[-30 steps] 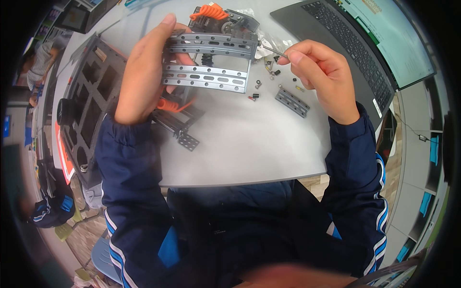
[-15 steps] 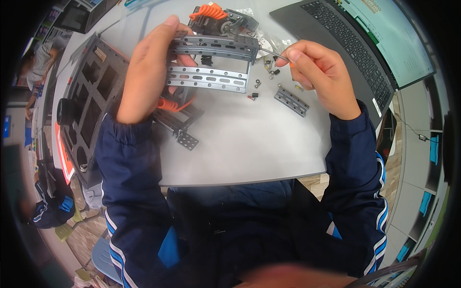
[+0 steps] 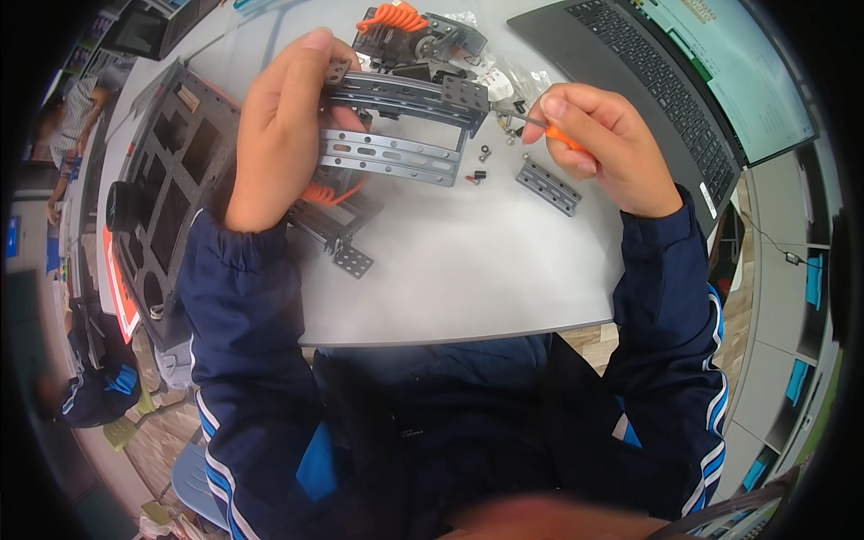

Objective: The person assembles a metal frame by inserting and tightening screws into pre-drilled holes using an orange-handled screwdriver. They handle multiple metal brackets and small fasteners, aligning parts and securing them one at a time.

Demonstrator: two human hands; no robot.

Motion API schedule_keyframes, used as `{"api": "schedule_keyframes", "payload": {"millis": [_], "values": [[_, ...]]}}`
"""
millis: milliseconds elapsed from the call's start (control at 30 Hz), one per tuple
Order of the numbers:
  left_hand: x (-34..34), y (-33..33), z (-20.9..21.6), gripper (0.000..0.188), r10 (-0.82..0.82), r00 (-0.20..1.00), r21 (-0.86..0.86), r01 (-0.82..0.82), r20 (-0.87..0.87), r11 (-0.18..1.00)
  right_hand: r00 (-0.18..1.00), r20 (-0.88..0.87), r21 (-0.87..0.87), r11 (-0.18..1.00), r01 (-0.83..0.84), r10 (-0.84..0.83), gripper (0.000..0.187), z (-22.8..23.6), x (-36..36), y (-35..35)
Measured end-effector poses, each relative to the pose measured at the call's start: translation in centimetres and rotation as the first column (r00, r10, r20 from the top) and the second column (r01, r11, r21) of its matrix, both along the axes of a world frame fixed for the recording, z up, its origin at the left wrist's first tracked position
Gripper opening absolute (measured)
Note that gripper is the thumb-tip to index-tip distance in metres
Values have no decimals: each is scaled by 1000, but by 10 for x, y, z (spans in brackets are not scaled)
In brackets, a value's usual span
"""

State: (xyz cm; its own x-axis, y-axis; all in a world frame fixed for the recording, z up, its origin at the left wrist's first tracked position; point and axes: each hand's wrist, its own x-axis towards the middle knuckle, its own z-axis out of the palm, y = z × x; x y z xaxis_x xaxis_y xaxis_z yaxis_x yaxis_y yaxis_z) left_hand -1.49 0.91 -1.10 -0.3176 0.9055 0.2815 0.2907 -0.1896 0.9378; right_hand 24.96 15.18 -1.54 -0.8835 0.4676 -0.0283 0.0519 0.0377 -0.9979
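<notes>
Frame (image 3: pixel 396 155): grey perforated metal, two long bars joined at the right end, held above the table (image 3: pixel 459 270).
Driver (image 3: pixel 563 137): orange handle, thin shaft aimed at the frame's right end; whether the tip touched could not be told.
Left hand (image 3: pixel 286 126): raised upright from the wrist, thumb up, fingers curled around the frame's left end.
Right hand (image 3: pixel 603 135): bent inward at chest-facing height, thumb and fingertips pinched closely on the driver.
Sleeves (image 3: pixel 243 297): dark blue, both forearms reaching forward and well apart.
Tabletop: pale, with a short bar (image 3: pixel 547 187) and small fasteners (image 3: pixel 480 175) between the hands, an orange coil (image 3: pixel 391 16) beyond.
Sides: a dark case (image 3: pixel 171 198) on the left, a laptop (image 3: pixel 630 81) lying open on the right.
Room: a person (image 3: pixel 76 126) in stripes far left, a blue chair (image 3: pixel 196 481) lower left.
</notes>
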Motion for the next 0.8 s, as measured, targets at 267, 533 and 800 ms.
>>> {"api": "schedule_keyframes", "payload": {"millis": [267, 533, 800], "values": [[2, 0, -1, 41, 22, 999, 17, -22, -34, 1000, 997, -11, -57, 996, 71, -72, 33, -7, -1, -3], [3, 0, -2, 42, 33, 999, 1, -33, -25, 999, 997, 4, -30, 996, 83, -83, 37, -7, -3, -4], [3, 1, -3, 41, 43, 998, 12, -42, -39, 999, 995, 44, -35, 995, 89, -87, 39, -2, -5, -8]]}}
